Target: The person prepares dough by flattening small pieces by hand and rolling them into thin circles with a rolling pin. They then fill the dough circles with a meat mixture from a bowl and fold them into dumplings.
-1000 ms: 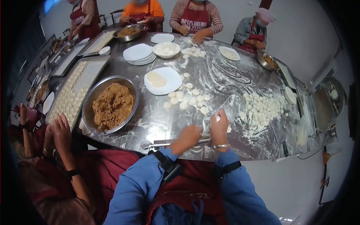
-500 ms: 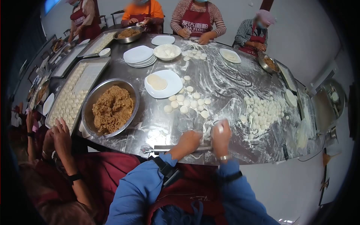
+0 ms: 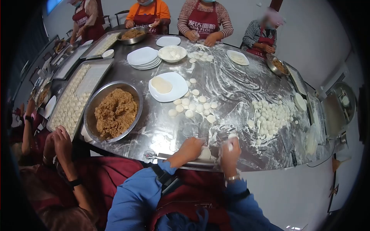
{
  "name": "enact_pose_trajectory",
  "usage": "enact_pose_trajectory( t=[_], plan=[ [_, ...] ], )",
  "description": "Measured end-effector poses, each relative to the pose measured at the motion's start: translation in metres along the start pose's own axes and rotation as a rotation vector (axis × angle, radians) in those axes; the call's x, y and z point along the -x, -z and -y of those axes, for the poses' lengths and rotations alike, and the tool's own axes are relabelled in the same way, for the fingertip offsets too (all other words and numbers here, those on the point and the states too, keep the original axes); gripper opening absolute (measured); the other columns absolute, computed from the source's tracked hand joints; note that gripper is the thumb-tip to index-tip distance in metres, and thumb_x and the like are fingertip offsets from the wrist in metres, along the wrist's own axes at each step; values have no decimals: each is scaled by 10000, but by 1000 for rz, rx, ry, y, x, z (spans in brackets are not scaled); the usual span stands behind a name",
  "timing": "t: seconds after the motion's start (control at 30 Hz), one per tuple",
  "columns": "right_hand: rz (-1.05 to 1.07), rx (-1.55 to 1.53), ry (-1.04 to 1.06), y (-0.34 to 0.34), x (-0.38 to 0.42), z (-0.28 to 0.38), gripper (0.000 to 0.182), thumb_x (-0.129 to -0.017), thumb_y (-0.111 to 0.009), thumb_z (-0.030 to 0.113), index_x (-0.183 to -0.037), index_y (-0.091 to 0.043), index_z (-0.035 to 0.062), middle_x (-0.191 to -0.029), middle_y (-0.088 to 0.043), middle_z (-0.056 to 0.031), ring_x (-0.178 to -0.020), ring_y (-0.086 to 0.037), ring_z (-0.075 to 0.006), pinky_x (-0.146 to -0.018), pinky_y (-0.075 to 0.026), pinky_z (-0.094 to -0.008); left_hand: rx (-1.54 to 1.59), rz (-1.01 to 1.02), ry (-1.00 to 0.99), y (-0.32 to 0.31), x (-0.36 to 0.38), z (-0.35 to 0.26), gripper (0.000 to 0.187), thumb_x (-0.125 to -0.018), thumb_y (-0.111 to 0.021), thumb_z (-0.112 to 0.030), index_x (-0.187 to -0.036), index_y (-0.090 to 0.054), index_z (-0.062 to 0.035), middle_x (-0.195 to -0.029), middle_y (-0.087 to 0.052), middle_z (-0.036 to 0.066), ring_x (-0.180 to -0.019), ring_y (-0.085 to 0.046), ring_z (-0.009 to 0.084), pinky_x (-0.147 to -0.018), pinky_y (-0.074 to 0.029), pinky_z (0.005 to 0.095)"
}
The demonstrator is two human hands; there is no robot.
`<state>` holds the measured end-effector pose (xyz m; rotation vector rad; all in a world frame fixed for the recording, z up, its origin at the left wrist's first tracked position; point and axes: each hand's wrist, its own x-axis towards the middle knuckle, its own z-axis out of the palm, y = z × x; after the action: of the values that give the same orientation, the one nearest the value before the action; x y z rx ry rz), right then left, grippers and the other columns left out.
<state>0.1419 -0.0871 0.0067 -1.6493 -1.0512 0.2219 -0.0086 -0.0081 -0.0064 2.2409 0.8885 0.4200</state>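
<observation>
L hand (image 3: 190, 149) palm-down, fingers curled over a rolling pin (image 3: 162, 157) at table's (image 3: 231, 82) near edge, touching a flattened dough disc (image 3: 204, 153). R hand (image 3: 230, 151) pinches the disc's rim w/ fingertips, wrist bent up. Beyond: dough pieces (image 3: 194, 104), plate (image 3: 175, 90) w/ wrapper, filling bowl (image 3: 115, 111) to the left.

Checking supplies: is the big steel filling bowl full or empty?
Full: brown filling heaps across the steel bowl, hiding its bottom.

A long steel bench (image 3: 231, 82), dusted white, fills the middle of the frame. A pale wall (image 3: 308, 27) rises at upper right; a chair (image 3: 120, 14) stands at upper left.
</observation>
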Motion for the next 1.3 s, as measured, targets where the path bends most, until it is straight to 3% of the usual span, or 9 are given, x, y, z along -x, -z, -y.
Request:
enact_pose_trajectory(
  t=[0.3, 0.47, 0.67, 0.83, 0.9, 1.1, 1.17, 1.27, 1.3],
  plan=[
    [-30, 112, 101, -26, -37, 18, 111, -744, -581, 42, -807, -490, 39, -688, -563, -155, -632, -588, -303, -601, -462, -386, -20, -191, 71, -15, -14, 0, 115, -811, -571, -139, -908, -595, -82, -776, -639, 196, -767, -614, 408, -704, -481, 487],
    [-5, -96, -61, 7, 18, -10, 109, -757, -581, 53, -805, -484, 39, -680, -572, -174, -646, -605, -335, -602, -462, -409, 11, -71, 20, -8, 14, 5, 107, -823, -557, -135, -911, -596, -88, -763, -629, 202, -759, -608, 412, -695, -480, 484],
    [-16, 68, 93, -37, -47, 15, 120, -745, -581, 63, -818, -490, 36, -684, -569, -190, -636, -592, -345, -569, -440, -409, -21, -166, 38, -23, -17, 1, 115, -838, -523, -132, -904, -591, -68, -816, -624, 222, -810, -605, 407, -703, -480, 478],
    [-7, -57, -57, -4, -3, -2, 113, -744, -573, 67, -816, -496, 28, -706, -576, -187, -643, -580, -349, -585, -452, -417, 72, -74, 31, -3, 3, 3, 138, -803, -534, -124, -907, -606, -71, -803, -633, 220, -788, -609, 417, -712, -477, 497],
    [-47, 49, 102, -3, -5, 5, 125, -742, -579, 64, -827, -495, 28, -694, -571, -187, -636, -584, -350, -589, -459, -415, 69, -38, 41, -4, 8, -1, 130, -807, -534, -116, -910, -602, -75, -810, -631, 215, -804, -605, 412, -725, -471, 488],
    [-24, 133, 122, -27, -38, 13, 126, -742, -586, 61, -831, -500, 37, -682, -570, -190, -627, -592, -361, -592, -471, -413, 69, -138, 84, -16, -15, -4, 134, -820, -564, -149, -925, -617, -83, -832, -634, 203, -819, -606, 396, -734, -477, 476],
    [-25, 54, 65, -9, -8, -2, 129, -742, -585, 65, -833, -499, 35, -688, -574, -197, -630, -586, -379, -583, -463, -419, -105, 0, -48, -10, -9, -1, 125, -822, -577, -166, -910, -621, -88, -848, -643, 188, -819, -619, 374, -732, -485, 462],
    [-48, 15, 22, 1, 4, 1, 132, -741, -585, 66, -835, -497, 34, -690, -578, -201, -630, -580, -395, -571, -454, -426, -30, -3, 82, 2, 1, 4, 117, -815, -573, -154, -906, -623, -99, -867, -650, 174, -822, -628, 356, -729, -491, 452],
    [-60, 61, 44, 5, 12, 3, 133, -740, -585, 63, -834, -496, 35, -687, -577, -197, -626, -579, -394, -569, -452, -426, 34, -59, 54, 1, 5, 8, 95, -817, -577, -170, -875, -598, -97, -784, -640, 194, -787, -613, 412, -712, -478, 499]
  ],
)
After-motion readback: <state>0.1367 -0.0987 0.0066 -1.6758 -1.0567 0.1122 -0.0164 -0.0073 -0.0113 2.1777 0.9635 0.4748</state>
